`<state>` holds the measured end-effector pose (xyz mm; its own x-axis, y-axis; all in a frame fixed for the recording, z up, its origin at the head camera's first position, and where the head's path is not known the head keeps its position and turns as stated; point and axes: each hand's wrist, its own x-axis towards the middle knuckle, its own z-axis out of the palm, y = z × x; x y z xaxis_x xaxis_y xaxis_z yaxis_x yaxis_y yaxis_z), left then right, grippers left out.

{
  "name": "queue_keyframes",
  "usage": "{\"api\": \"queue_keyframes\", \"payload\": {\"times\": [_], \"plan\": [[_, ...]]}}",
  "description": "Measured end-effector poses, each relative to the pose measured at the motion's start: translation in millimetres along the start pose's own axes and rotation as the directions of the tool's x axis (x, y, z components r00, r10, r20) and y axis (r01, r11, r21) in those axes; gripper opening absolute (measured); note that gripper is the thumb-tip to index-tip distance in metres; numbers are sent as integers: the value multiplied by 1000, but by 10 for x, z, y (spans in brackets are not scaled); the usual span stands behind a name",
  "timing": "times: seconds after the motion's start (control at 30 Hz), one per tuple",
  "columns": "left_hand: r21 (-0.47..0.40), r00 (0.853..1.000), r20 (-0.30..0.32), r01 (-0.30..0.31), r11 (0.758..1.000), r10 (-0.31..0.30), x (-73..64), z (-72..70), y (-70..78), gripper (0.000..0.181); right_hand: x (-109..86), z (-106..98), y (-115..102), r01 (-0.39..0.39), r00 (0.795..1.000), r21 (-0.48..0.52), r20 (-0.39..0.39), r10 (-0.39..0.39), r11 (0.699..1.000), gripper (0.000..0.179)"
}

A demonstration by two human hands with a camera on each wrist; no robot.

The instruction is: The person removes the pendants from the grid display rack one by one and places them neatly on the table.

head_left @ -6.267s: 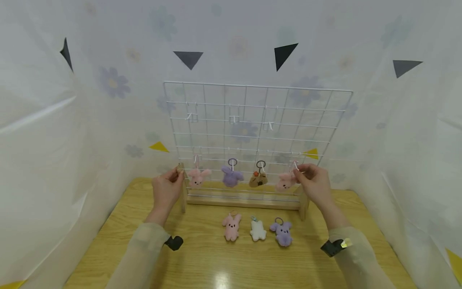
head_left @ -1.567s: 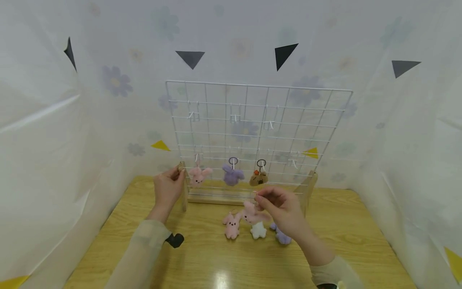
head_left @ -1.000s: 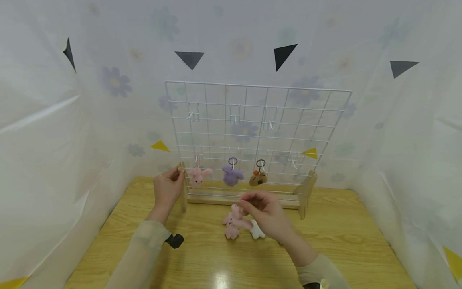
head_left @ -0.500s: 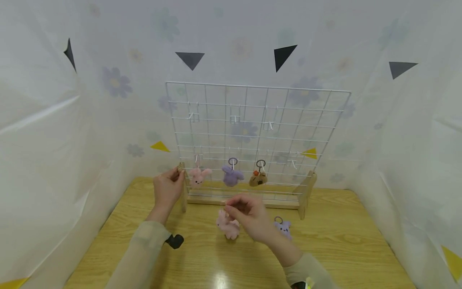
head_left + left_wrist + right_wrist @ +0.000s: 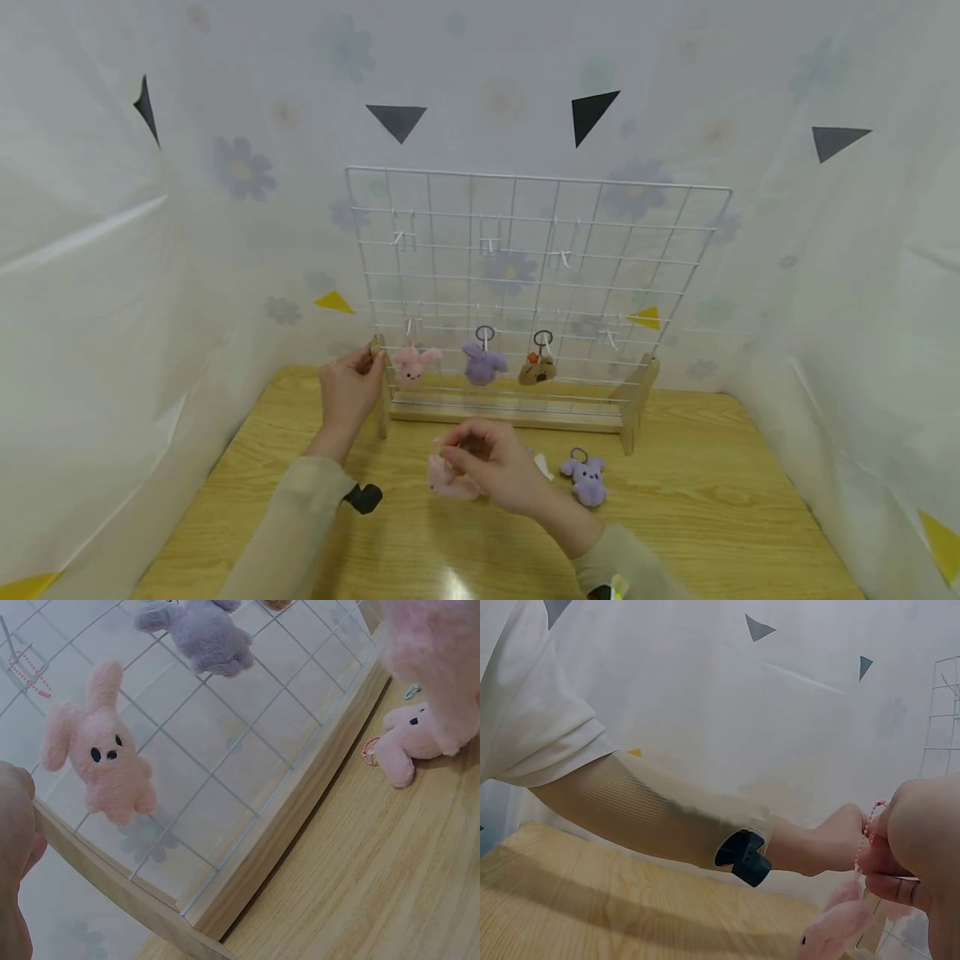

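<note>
1. I'm watching the right hand pinching a beaded pink chain; the held pink bunny is hanging from it, just below and to the left of the fingertips.
2. The left hand is gripping the top of the left wooden upright, well apart from the right hand.
3. So the held bunny is sitting between the two hands, much nearer the right. From the left hand it's lying to the right and closer to the wearer.
4. In the right wrist view I'm seeing its long axis slanting, running from the chain down toward the lower left rather than hanging plumb.
5. I'm judging its height over the table to be the relation that counts, but I can't tell whether its lower end is touching the wood.
6. From the left wrist I'm seeing it overlapping a second pink bunny, which is lying on the tabletop with its ears toward that camera.
7. A white plush is showing partly behind the right hand; a purple plush is lying farther right. The wire grid is standing beyond them all.
</note>
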<state>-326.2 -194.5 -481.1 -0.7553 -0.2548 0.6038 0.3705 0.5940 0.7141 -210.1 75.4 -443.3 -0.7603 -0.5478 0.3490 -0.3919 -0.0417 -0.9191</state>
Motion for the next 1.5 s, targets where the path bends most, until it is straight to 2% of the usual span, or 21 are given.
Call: {"api": "queue_keyframes", "payload": {"times": [0.27, 0.67, 1.2, 1.5], "plan": [[0, 1000, 1, -3, 1000, 3, 3, -3, -1, 25, 25, 119, 97, -80, 996, -20, 31, 80, 997, 12], [-10, 1000, -5, -12, 1000, 12, 6, 14, -8, 24, 19, 189, 227, -129, 988, -30, 77, 131, 991, 12], [-14, 1000, -7, -1, 1000, 1, 9, 25, -37, 24, 79, 205, 419, -159, 982, -56, 89, 164, 986, 10], [-32, 1000, -15, 4, 999, -4, 16, 33, -47, 22, 136, 185, 535, -161, 983, -77, 72, 166, 984, 15]]}}
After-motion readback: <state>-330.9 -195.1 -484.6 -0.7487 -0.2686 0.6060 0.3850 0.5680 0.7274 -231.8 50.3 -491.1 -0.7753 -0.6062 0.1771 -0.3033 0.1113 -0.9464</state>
